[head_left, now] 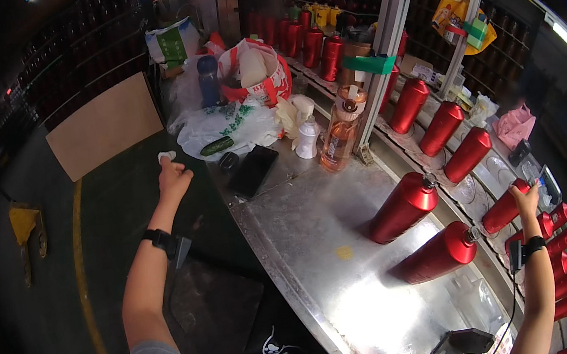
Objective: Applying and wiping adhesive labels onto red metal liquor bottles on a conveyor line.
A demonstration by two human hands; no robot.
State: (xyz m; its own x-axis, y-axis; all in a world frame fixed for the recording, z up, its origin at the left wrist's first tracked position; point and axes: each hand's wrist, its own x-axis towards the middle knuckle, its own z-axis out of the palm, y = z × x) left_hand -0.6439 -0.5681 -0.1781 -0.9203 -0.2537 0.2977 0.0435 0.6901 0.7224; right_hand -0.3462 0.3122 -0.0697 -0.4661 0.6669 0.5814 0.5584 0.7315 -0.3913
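Red bottle [503,214], between 3 and 4 o'clock in the view, standing on the ledge [465,189] beyond the metal table [290,229]. Right hand [528,199] curled around its neck end, probably for a secure one-handed hold; exact thumb contact hard to tell. At 9 o'clock, left hand [174,182], pinching a small white wad [167,156] at the fingertips, well apart from the bottle, perhaps for keeping it ready. Toward 4 o'clock, two dark-topped bottles [401,211] upright on the table, likely for easy reach. Toward 2 to 3 o'clock, three ledge bottles [441,128], spaced apart, presumably for gripping singly.
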